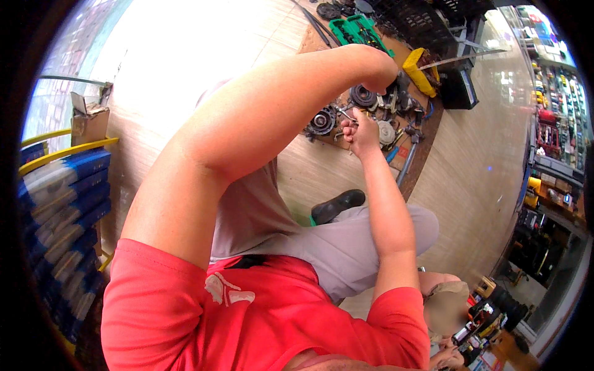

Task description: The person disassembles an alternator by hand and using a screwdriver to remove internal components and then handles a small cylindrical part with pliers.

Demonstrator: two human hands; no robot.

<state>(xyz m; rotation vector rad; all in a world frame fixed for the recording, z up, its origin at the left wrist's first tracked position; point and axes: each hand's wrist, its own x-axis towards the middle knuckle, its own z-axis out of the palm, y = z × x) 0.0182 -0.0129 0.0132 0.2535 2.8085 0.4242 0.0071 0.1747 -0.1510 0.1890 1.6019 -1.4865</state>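
My right hand (362,132) is closed around a thin metal tool (342,112), its fingers curled in. The tool's shaft points toward a round, dark metal part with a ringed centre (322,121); whether it touches the part I cannot tell. My left arm reaches across from the left, and the left hand (378,70) is bent down over the parts, its fingers hidden behind the wrist. Just below that hand lies a black ringed part (363,96). Beside my right hand sits a pale round part (386,132).
A brown board (427,131) on the tiled floor carries loose parts and a long-handled tool (407,162). Farther back are a green tool case (359,32), a yellow container (421,73) and a black crate (416,23). Blue boxes (68,229) stack at left; another person (445,309) is lower right.
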